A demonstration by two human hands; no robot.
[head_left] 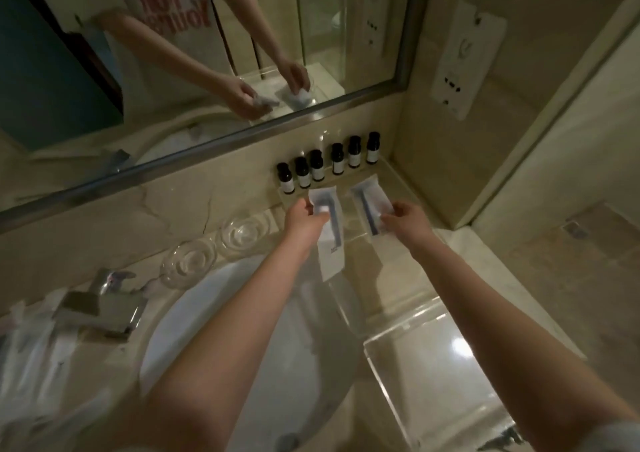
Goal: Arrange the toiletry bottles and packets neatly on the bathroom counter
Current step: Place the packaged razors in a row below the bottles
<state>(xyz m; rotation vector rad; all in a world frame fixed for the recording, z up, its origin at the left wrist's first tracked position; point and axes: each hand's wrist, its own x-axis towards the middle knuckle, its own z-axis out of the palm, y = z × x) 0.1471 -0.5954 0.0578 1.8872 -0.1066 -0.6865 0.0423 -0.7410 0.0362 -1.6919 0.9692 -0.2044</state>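
Observation:
Several small dark bottles with white labels (332,164) stand upright in a row against the wall under the mirror. In front of them lie two long white packets, each with a dark item inside. My left hand (304,221) pinches the left packet (330,243) near its far end. My right hand (405,221) grips the near end of the right packet (367,202). Both packets rest on a clear tray (349,229) on the beige counter, pointing toward the bottles.
A white sink basin (242,330) lies below my forearms, with a chrome tap (104,306) at left. Two clear round dishes (214,247) sit behind the basin. A clear acrylic block (433,365) is at near right. Plastic wrapping (31,354) lies at far left. A glass partition (554,122) bounds the right.

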